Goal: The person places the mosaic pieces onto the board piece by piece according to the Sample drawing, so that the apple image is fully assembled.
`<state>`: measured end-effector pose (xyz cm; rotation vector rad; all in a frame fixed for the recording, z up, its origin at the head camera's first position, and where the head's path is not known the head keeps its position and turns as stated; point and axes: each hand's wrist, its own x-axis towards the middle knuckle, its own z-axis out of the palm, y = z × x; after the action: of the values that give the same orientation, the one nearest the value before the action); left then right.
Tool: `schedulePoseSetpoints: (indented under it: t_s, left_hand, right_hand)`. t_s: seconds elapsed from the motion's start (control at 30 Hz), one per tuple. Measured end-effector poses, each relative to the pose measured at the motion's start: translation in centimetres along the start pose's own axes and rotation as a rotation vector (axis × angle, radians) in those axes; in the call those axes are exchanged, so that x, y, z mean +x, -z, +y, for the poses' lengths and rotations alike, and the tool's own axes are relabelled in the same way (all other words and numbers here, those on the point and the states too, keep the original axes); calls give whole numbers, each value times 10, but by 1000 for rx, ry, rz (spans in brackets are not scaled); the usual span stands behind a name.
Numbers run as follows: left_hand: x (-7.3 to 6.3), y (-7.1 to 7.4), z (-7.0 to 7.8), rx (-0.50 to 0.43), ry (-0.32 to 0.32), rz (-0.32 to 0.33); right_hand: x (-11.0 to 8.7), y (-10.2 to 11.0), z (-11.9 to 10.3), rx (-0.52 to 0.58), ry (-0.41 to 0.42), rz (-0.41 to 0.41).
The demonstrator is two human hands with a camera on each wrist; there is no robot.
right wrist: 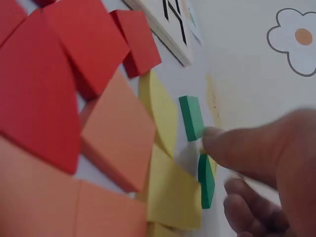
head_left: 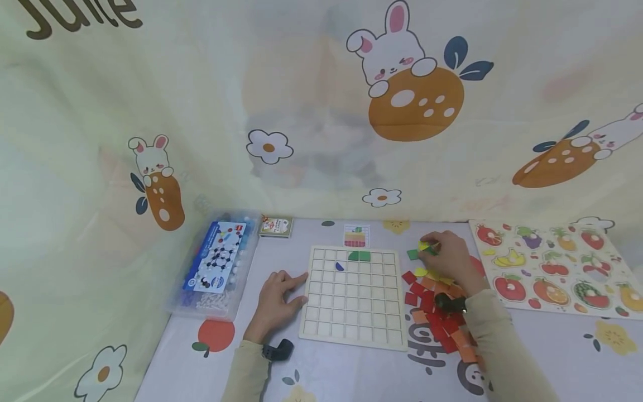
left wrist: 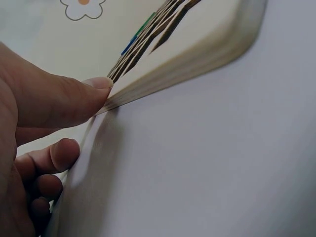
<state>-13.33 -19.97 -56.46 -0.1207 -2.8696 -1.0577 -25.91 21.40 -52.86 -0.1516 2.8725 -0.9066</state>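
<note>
A wooden grid board (head_left: 351, 337) lies in the middle of the table, bearing a rounded green piece (head_left: 354, 255), a green square (head_left: 365, 256) and a small blue piece (head_left: 340, 267). My left hand (head_left: 275, 300) rests at its left edge, thumb and index finger reaching the rim; the thumb (left wrist: 74, 98) touches the corner in the left wrist view. Beyond the board's right side, my right hand (head_left: 449, 258) reaches among green and yellow pieces. Its thumb tip is beside a green block (right wrist: 191, 118), above a curved green piece (right wrist: 206, 181); I cannot tell whether it pinches one.
Red (right wrist: 94, 42), orange (right wrist: 118, 133) and yellow (right wrist: 173, 190) pieces lie heaped under the right forearm. Behind the board is a pattern card (head_left: 356, 236). A fruit puzzle (head_left: 557, 268) lies right; a clear plastic case (head_left: 216, 268) and small box (head_left: 276, 226) stand left.
</note>
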Motion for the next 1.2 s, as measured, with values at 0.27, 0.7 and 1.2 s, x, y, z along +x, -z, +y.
schedulePoseSetpoints:
  t_s: [0.27,0.7,1.2]
  left_hand:
    - [0,-1,-2,8,-20,18]
    - [0,-1,-2,-6,-22,14]
    - [1,-2,-4,-1,-26,28]
  right_hand:
    - [-4,3,4,-21,-136,3]
    - [-7,1,8,42,-114,33]
    - [-13,-5,-8,193,19,95]
